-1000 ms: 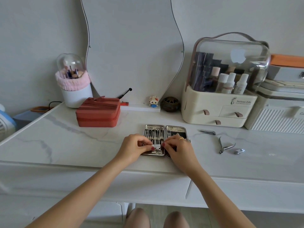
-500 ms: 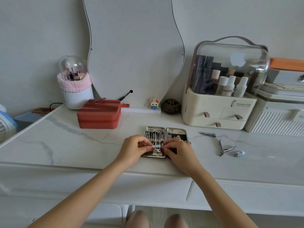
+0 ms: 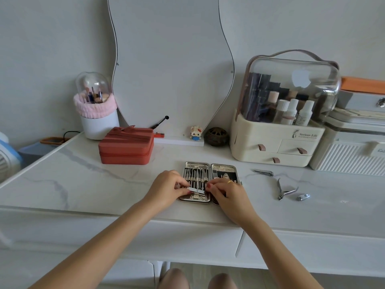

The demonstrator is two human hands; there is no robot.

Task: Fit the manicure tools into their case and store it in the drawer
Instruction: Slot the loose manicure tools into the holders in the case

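- The manicure case (image 3: 210, 165) lies open on the marble tabletop (image 3: 104, 184), near its front edge, with its two halves side by side.
- A small flat metal tool (image 3: 196, 191) is held across the lower part of the left half. It is pinched at its left end by the left hand (image 3: 166, 189) and at its right end by the right hand (image 3: 227, 193), so both hands are closed narrowly around it.
- The step in hand is judged to be the seating of this tool under its holding strap. The strap itself cannot be clearly seen under the fingers.
- For a good result, the tool should be kept flat and level with the case and slid in along its length, not pressed from above.
- The case should be held down by the heel of one hand, because it may slip on the smooth marble.
- The neighbouring tools already in the left half should not be pushed out of their loops.
- Three tools are not yet fitted: the nail clipper (image 3: 263, 172), the cuticle nipper (image 3: 284, 190) and the small clipper (image 3: 303, 197) lie to the right of the case, well apart from it.
- Which drawer is meant cannot be told yet.
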